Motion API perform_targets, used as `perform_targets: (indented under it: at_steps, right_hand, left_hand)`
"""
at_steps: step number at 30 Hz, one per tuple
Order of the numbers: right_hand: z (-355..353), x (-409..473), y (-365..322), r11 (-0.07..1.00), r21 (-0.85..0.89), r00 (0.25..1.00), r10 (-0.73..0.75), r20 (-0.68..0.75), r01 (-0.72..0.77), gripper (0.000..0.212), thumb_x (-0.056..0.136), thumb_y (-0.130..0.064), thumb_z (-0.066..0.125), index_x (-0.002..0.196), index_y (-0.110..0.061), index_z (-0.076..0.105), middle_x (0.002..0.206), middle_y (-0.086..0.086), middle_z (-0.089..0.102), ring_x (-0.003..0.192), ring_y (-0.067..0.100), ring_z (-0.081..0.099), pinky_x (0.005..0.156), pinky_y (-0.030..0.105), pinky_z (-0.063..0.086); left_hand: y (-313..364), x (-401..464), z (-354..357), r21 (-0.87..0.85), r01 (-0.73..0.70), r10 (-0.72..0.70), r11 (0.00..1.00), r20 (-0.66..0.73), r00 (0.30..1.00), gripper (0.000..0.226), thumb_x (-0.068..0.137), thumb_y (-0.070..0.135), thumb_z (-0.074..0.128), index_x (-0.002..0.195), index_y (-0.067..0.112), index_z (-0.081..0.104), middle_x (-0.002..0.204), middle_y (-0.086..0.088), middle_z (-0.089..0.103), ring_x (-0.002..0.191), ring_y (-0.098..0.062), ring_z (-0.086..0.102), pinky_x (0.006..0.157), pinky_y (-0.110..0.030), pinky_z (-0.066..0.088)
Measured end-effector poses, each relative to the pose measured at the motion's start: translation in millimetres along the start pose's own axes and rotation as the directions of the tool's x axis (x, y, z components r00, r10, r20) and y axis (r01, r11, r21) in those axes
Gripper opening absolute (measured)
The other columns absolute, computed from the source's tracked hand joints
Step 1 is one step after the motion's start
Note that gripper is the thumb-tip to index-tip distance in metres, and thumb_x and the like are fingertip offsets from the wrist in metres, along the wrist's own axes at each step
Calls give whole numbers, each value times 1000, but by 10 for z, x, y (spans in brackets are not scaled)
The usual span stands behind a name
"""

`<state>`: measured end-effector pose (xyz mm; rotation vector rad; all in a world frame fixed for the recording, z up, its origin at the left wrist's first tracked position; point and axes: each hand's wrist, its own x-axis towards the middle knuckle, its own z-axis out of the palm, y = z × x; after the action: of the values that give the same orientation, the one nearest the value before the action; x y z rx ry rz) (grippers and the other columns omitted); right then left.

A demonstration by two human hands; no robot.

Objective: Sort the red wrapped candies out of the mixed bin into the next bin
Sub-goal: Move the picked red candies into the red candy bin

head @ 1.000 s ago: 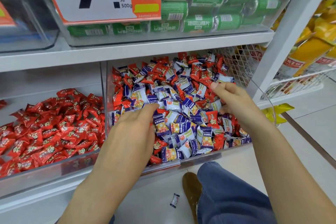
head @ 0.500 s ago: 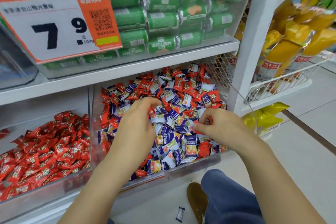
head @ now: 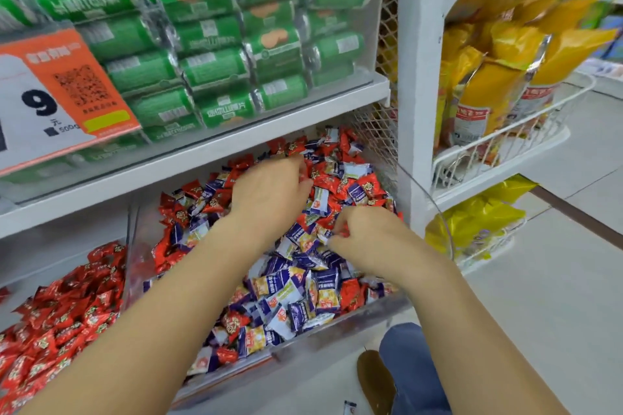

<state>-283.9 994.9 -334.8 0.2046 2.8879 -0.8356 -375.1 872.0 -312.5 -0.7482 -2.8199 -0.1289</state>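
Grip: right hand (head: 365,239) curled, pinching a red candy (head: 343,229); left hand (head: 269,192) fingers bent into the heap, hold cannot be told. Both in the mixed bin (head: 337,344); next bin (head: 60,313), left, holds reds. Risks: purple wrappers dragged along; pieces spilling over the front wall to the floor.

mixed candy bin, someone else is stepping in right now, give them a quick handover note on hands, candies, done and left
Left hand: over the back of the mixed bin, fingers curled into the candies; hold unclear.
Right hand: mid-bin, fingertips pinching at a red candy.
Red-only bin on the left already holds a large pile.
Left to do: many red candies still sit among the purple-and-white candies, mostly toward the back and left side.
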Motion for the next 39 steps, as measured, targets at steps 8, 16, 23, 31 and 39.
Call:
perform_targets:
  at_steps: [8, 16, 23, 31, 39]
  right_hand:
    - [-113, 55, 109, 989, 121, 950, 121, -289, -89, 20, 88, -29, 57, 79, -12, 63, 73, 7, 63, 74, 26, 58, 58, 30, 40]
    - [-164, 185, 146, 988, 155, 878, 98, -469, -27, 21, 92, -18, 47, 95, -18, 67, 81, 4, 66, 63, 22, 55, 59, 31, 43]
    - [9, 420, 89, 991, -25, 924, -131, -358, 131, 42, 95, -15, 45, 132, -33, 52, 138, -3, 49, 107, 24, 58, 86, 38, 50]
    - [241, 481, 16, 973, -203, 915, -180, -362, 112, 29, 94, -33, 53, 120, -21, 56, 108, 5, 64, 92, 28, 62, 66, 33, 46]
    - [-52, 319, 16, 999, -32, 945, -42, -323, 34, 17, 83, -41, 63, 87, -24, 62, 59, -6, 49, 68, 21, 51, 55, 28, 35]
  left_hand:
    - [198, 288, 336, 98, 102, -116, 990, 151, 982, 69, 93, 63, 23, 141, 12, 23, 137, -18, 35, 112, -35, 50, 69, -36, 36]
    - [-98, 180, 304, -9, -16, 16, 1000, 0, 1000, 35, 101, 33, 33, 129, 12, 36, 83, -5, 56, 51, -19, 47, 42, -27, 30]
    - [-374, -69, -114, -57, 19, -16, 998, 55, 998, 31, 93, 43, 41, 119, 29, 49, 70, 3, 55, 56, -14, 54, 48, -23, 39]
    - [-412, -174, -72, -156, 34, -8, 987, 167, 986, 32, 95, 41, 38, 80, 15, 48, 64, -3, 53, 58, -20, 52, 50, -28, 34]
    - [-316, -113, 22, 30, -217, 186, 976, 406, 895, 32, 98, 24, 38, 128, 29, 46, 107, -4, 44, 81, -23, 52, 68, -31, 44]
